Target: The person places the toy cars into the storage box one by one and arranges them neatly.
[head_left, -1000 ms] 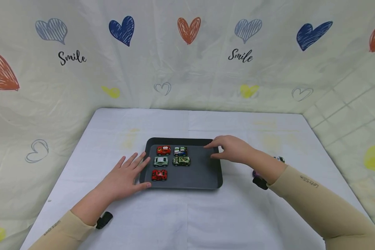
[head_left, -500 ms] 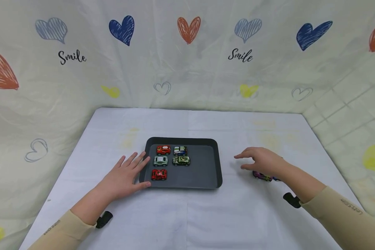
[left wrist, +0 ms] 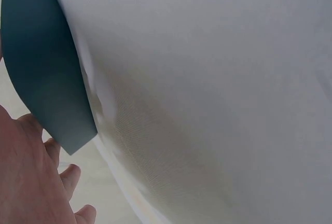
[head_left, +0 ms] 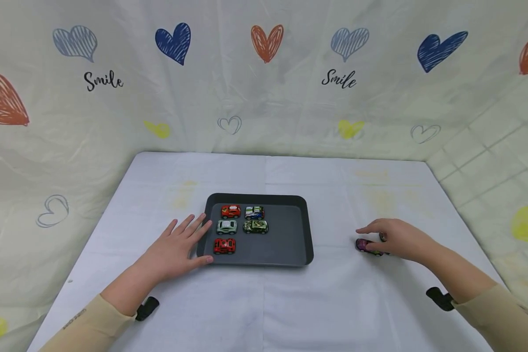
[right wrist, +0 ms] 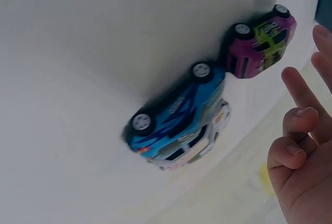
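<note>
My left hand lies with spread, straight fingers at the left edge of the dark grey baking tray; its fingertips and thumb reach the rim. My right hand hovers over a purple-and-green toy car on the right side of the table, holding nothing. Its last two fingers are bent and the others reach out, as the right wrist view shows. Beside the purple car there stand a blue toy car and a white toy car, mostly hidden by the hand in the head view.
Several toy cars stand in the tray's left half: two red ones, being the rear one, a pale green one, a camouflage one and a white-and-blue one. A white cloth covers the table.
My right hand has moved from the tray's right rim out to the right and toward me, to the purple car. The left hand and the cars in the tray have stayed put.
</note>
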Demonstrator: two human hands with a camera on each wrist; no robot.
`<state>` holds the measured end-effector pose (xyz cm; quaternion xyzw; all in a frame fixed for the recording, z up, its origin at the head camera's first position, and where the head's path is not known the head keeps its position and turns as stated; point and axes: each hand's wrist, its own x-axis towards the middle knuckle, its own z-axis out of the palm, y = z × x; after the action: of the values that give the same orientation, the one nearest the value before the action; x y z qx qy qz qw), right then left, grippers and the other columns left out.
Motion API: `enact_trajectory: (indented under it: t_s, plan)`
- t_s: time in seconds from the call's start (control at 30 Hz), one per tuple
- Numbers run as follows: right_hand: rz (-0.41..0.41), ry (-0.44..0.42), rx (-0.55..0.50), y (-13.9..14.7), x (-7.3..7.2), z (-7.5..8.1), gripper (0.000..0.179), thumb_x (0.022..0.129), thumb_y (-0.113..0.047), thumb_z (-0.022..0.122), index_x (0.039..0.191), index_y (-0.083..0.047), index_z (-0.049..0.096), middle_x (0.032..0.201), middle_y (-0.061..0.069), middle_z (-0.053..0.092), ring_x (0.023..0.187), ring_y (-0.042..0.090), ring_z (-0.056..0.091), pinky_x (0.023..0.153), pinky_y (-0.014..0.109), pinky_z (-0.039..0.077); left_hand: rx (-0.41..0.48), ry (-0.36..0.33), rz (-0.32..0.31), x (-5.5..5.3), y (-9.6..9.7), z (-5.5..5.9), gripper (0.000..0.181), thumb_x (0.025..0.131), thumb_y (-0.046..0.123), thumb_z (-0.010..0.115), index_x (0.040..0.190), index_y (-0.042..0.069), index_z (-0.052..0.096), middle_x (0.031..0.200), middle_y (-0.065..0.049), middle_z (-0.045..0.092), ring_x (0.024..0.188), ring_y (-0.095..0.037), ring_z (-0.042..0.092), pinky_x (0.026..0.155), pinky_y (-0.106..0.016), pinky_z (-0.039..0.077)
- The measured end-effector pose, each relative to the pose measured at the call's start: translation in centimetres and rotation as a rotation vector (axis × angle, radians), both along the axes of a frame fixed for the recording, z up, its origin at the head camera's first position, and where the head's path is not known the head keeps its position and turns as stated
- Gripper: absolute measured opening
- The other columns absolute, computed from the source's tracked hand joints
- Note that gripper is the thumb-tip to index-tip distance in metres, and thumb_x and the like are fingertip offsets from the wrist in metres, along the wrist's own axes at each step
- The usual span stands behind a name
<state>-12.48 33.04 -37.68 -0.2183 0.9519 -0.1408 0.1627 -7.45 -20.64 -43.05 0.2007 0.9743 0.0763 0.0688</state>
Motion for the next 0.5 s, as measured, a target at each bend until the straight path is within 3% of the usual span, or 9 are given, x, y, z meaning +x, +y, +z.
enact_trajectory:
  t_s: [0.17, 0.23, 0.5]
  plan:
    - [-0.013, -0.013, 0.012, 1.1, 0.3, -0.6, 0.039, 0.085, -0.030, 0.078, 0.123, -0.021, 0.073, 0.122, 0.008, 0.068, 0.112, 0.033, 0.061, 0.079, 0.041, 0.052, -0.015, -0.011, 0.004, 0.0, 0.1, 0.2, 0.092, 0.089, 0.074, 0.050, 0.159, 0.022, 0.024, 0.166, -0.002, 0.015, 0.151, -0.033, 0.014, 0.120, -0.059, 0.008]
    - [-0.022, -0.027, 0.019, 1.5, 0.3, -1.0, 0.039, 0.085, -0.033, 0.078, 0.122, -0.022, 0.073, 0.121, 0.008, 0.068, 0.112, 0.033, 0.061, 0.084, 0.047, 0.053, -0.017, -0.017, 0.004, 0.0, 0.2, 0.3, 0.092, 0.088, 0.074, 0.050, 0.160, 0.022, 0.023, 0.166, -0.002, 0.014, 0.151, -0.033, 0.013, 0.120, -0.058, 0.007]
    - [-0.017, -0.026, 0.029, 2.2, 0.1, -2.3, 0.040, 0.085, -0.030, 0.079, 0.123, -0.022, 0.072, 0.120, 0.009, 0.069, 0.111, 0.031, 0.063, 0.085, 0.048, 0.053, -0.020, -0.016, 0.005, 0.0, 0.1, 0.1, 0.092, 0.088, 0.074, 0.050, 0.160, 0.022, 0.023, 0.166, -0.001, 0.013, 0.151, -0.032, 0.013, 0.120, -0.058, 0.007]
